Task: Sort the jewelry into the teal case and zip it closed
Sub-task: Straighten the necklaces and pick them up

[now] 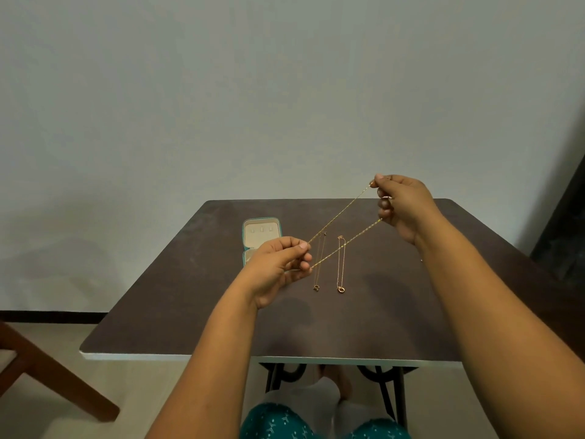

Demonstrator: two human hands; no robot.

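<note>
A gold chain (343, 212) is stretched taut in two strands above the table between both hands. My left hand (278, 267) pinches its lower end, and my right hand (402, 204) pinches its upper end, raised higher and farther back. The teal case (261, 231) lies open on the table with a cream lining, its near half partly hidden behind my left hand. Two thin necklaces lie straight on the tabletop: one with a small dark pendant (316, 288), the other with a ring pendant (341, 289).
The dark brown table (190, 296) has a white front edge and black metal legs beneath. A wooden chair leg (60, 375) stands at the lower left. A plain wall rises behind the table, and a dark panel stands at the far right.
</note>
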